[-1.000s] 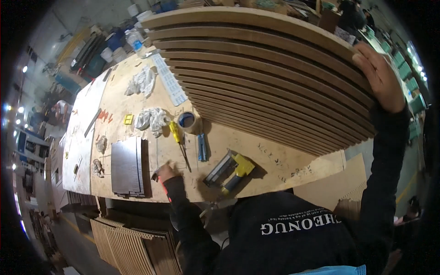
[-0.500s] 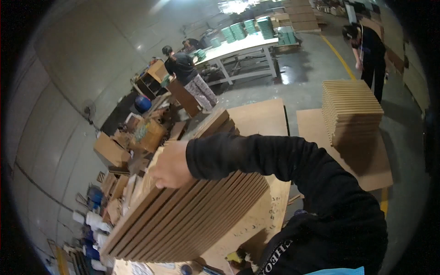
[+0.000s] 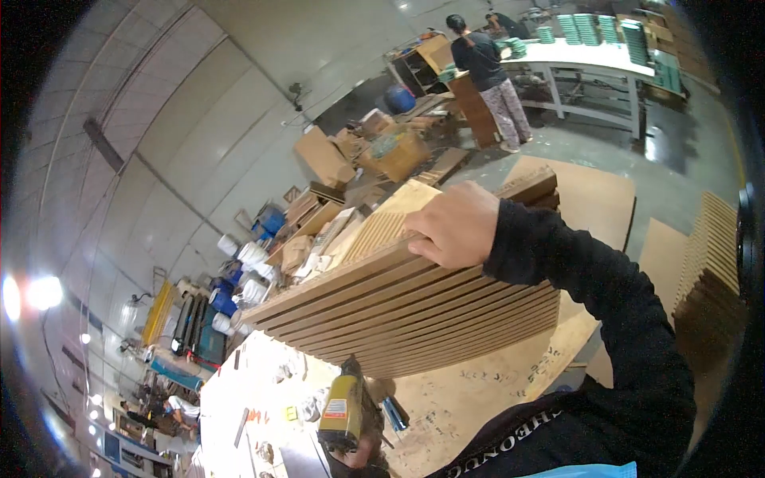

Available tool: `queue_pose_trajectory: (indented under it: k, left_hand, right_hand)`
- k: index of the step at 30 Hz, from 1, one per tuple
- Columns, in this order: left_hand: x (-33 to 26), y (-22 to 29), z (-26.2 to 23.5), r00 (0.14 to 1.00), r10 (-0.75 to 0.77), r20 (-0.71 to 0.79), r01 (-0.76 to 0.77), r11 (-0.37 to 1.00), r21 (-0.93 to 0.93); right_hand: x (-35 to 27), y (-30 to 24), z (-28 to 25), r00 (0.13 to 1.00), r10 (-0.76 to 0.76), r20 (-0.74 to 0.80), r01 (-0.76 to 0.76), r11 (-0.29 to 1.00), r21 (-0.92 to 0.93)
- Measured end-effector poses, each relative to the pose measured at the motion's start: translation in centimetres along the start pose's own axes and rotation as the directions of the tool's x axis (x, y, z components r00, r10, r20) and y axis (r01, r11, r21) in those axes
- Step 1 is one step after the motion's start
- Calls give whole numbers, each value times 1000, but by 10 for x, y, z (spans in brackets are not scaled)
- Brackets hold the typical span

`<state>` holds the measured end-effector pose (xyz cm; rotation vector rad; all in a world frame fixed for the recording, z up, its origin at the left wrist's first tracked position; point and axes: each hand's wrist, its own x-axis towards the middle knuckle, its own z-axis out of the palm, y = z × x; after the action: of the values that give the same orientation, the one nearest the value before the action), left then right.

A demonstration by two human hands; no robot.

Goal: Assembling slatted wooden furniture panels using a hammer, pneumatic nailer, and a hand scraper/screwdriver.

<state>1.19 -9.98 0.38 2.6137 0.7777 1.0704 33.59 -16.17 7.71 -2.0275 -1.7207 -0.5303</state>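
A tall stack of brown boards (image 3: 446,319), its layered edges facing me, stands on a pale worktop (image 3: 486,390). My right hand (image 3: 456,225) is closed over the edge of the uppermost board, fingers on top and thumb along its side. At the lower edge my left hand (image 3: 368,442) wraps around a yellow power tool (image 3: 341,410) with a black nose and a label. The nose points up at the lower edges of the stack; I cannot tell whether it touches. Part of the left hand is hidden behind the tool.
Beside the tool lies a blue-and-black object (image 3: 394,415). Another ridged stack (image 3: 708,247) stands at right. Beyond are cardboard and wood scraps (image 3: 398,155), white buckets (image 3: 253,255), a person (image 3: 482,64) and a white table (image 3: 590,54) with green stacks.
My view has swung left, so the boards and room shift right. The left hand and yellow tool show more fully, nearer the stack's edges. My right hand stays on the top board.
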Motion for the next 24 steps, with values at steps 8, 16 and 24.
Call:
queue_pose_trajectory:
  k: [8, 16, 24]
  left_hand:
    - [26, 24, 37, 957, 248, -148, -206, 946, 249]
    - [73, 48, 52, 955, 295, -14, -296, 954, -42]
    - [81, 48, 65, 934, 343, -99, -349, 935, -61]
  right_hand:
    - [-14, 1, -1, 993, -13, -113, 22, 997, 79]
    - [-15, 2, -2, 960, -97, -264, 129, 986, 107]
    - [-16, 1, -5, 967, -137, -215, 166, 978, 123]
